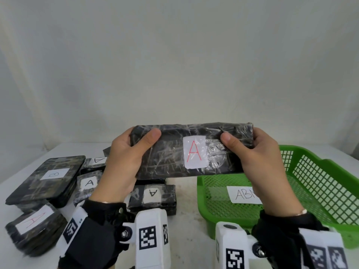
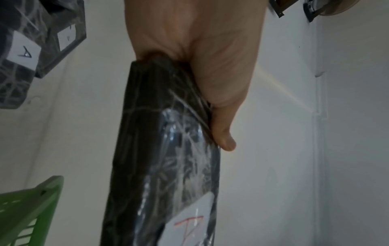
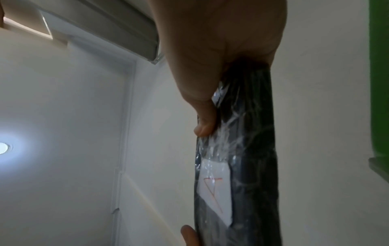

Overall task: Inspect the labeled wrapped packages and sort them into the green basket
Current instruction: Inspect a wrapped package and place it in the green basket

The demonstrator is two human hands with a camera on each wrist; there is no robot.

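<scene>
Crosswise, package (image 1: 180, 152), label (image 1: 194, 154) upright

You hold a black package (image 1: 174, 152) wrapped in clear, shiny film with pale crease streaks; its white label (image 1: 194, 154) carries a red letter A. Your wrist straps (image 1: 101, 226) are black, and the white blocks (image 1: 150, 237) on them bear black-and-white square codes. The basket (image 1: 318, 183) is bright green with an open mesh pattern, and its white tag (image 1: 245, 194) has grey handwriting. The packages (image 1: 153, 197) lying on the white table (image 1: 190, 226) are black too, with white labels: one B in dark ink, several A's in black, one A in red. The wall (image 1: 174, 55) is off-white.
</scene>
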